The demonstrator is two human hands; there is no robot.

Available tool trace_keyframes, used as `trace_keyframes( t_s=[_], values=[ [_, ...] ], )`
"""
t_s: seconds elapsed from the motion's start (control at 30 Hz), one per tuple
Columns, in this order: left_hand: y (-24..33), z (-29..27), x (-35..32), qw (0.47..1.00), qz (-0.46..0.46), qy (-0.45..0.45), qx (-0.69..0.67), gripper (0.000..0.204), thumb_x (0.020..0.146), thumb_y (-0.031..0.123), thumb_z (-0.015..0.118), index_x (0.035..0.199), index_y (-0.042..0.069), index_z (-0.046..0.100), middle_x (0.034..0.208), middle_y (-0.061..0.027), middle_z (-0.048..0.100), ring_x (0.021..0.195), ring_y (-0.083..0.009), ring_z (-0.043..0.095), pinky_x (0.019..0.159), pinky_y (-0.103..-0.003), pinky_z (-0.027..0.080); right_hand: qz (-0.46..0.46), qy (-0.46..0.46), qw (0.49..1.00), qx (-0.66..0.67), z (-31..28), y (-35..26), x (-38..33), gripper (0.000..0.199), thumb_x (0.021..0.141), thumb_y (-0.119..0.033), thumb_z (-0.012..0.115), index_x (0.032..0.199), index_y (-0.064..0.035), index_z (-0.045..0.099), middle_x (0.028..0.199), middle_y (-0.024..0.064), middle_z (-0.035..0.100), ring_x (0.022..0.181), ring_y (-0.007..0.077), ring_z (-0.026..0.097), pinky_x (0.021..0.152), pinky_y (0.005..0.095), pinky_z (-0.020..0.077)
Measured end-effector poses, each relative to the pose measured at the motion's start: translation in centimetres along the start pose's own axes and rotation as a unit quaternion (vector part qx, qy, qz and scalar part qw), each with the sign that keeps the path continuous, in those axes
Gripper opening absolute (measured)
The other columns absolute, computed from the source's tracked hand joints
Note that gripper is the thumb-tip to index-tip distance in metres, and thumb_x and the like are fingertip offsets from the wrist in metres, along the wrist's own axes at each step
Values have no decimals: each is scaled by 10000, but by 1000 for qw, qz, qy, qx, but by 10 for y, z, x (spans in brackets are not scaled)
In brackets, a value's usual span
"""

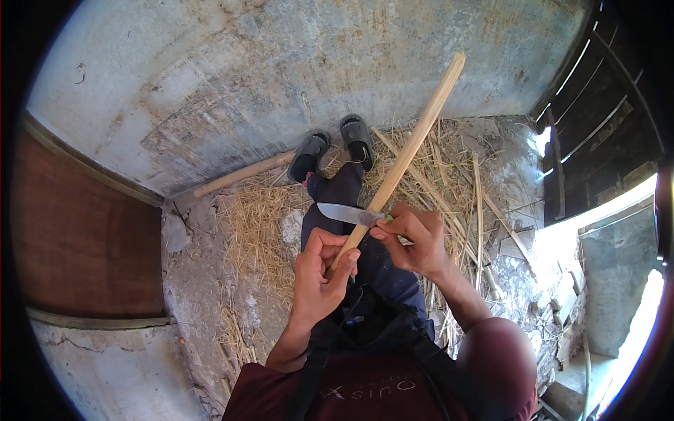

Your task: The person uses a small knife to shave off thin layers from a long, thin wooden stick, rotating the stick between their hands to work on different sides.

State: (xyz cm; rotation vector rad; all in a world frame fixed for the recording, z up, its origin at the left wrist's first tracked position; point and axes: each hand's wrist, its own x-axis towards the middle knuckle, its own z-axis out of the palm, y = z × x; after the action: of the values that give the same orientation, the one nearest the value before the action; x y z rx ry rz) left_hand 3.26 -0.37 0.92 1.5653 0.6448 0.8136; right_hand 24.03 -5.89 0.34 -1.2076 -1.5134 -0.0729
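My left hand (319, 274) grips the near end of a long pale wooden strip (411, 147) that slants up and to the right, away from me. My right hand (414, 242) holds a knife by its green handle. The steel knife blade (344, 212) points left and lies across the strip just above my left fingers. Both hands are over my lap, above my dark trousers and grey slippers (337, 147).
Dry straw and split cane strips (477, 210) cover the ground around my legs. A round wooden pole (242, 173) lies at the foot of the stained concrete wall (281, 70). A brown board (77, 231) stands to the left, rubble and a dark slatted frame (597, 119) to the right.
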Motion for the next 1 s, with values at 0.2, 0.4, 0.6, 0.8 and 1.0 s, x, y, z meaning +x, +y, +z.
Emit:
trace_keyframes(
  t_s=[0.2,0.4,0.6,0.8,1.0],
  values=[
    [0,-1,-2,1000,7,5,15,172,1028,10,667,1126,-2,526,803,-43,669,657,-10,547,559,-184,400,-36,15,999,-17,3,6,2,241,824,-107,878,850,-84,639,671,49,580,492,208,572,424,351,400],
    [2,0,-4,1000,-15,9,21,176,1032,30,661,1134,22,518,841,-31,655,681,-25,534,610,-193,427,-46,29,998,-37,1,8,7,242,817,-102,883,846,-76,644,637,52,576,484,206,572,424,347,398],
    [-7,-3,-8,999,13,24,22,160,1029,24,672,1119,-5,543,794,-29,674,635,9,493,536,-178,351,-19,55,998,-21,-3,22,12,214,809,-76,882,839,-61,670,647,66,595,494,216,589,440,345,406],
    [-13,-7,-10,999,9,33,39,155,1036,41,670,1114,1,543,806,-21,677,631,13,470,531,-180,345,-15,34,999,-34,-2,28,12,232,807,-50,877,844,-49,648,682,90,632,530,229,624,471,343,436],
    [-15,-14,-19,999,-9,32,20,146,1037,35,664,1100,9,535,792,-15,657,643,5,493,548,-181,363,6,162,985,-53,-9,62,18,152,886,-46,806,881,-38,654,685,31,641,599,162,658,514,373,457]
  ],
)
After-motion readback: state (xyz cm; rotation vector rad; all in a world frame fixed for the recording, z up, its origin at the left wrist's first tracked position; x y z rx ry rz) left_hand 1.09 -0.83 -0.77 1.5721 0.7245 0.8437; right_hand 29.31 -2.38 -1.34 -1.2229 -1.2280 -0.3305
